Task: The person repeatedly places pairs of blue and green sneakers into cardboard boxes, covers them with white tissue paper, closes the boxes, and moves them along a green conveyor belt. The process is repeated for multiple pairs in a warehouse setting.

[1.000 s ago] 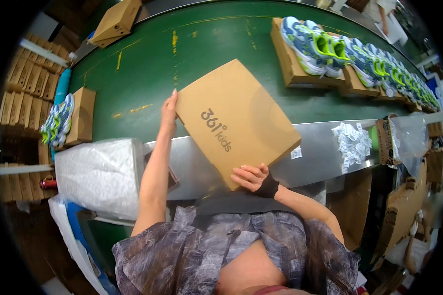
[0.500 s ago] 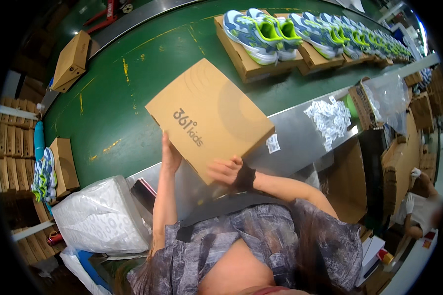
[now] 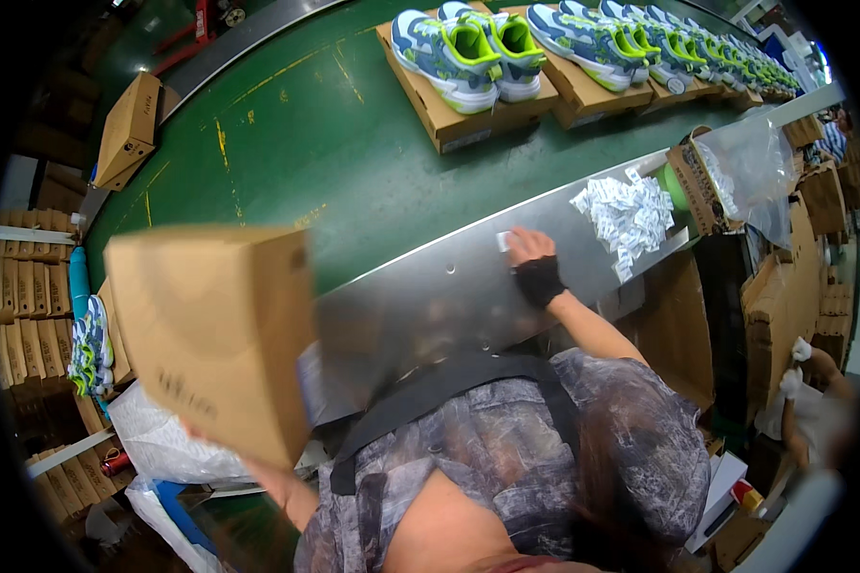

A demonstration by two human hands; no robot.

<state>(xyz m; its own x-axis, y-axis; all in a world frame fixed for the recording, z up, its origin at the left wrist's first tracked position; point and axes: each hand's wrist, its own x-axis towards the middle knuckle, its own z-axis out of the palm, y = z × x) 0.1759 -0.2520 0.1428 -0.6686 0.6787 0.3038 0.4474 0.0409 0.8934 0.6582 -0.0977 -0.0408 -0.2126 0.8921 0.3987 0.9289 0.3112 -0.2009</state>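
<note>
A brown cardboard shoe box (image 3: 186,315) is tilted up at the left, blurred by motion. My left hand (image 3: 266,470) grips it from below, closed on its lower edge, with most of the fingers hidden behind the cardboard. On the metal ledge (image 3: 401,286) my right hand (image 3: 532,256), in a black fingerless wrist cover, has its fingers bent together at a small white packet (image 3: 504,242), which shows by the fingertips. To the right of that hand lies a pile of similar white packets (image 3: 626,215).
Along the green conveyor belt (image 3: 287,143), pairs of blue and neon-green sneakers (image 3: 468,57) stand on shoe boxes. Another box (image 3: 129,129) lies far left. A plastic-wrapped bundle (image 3: 153,420) sits below the held box. At the far right, a person's gloved hands (image 3: 795,368) show.
The box has swung left and down, now in my left hand alone. My right hand has let go of it and moved up to the packet on the ledge.
</note>
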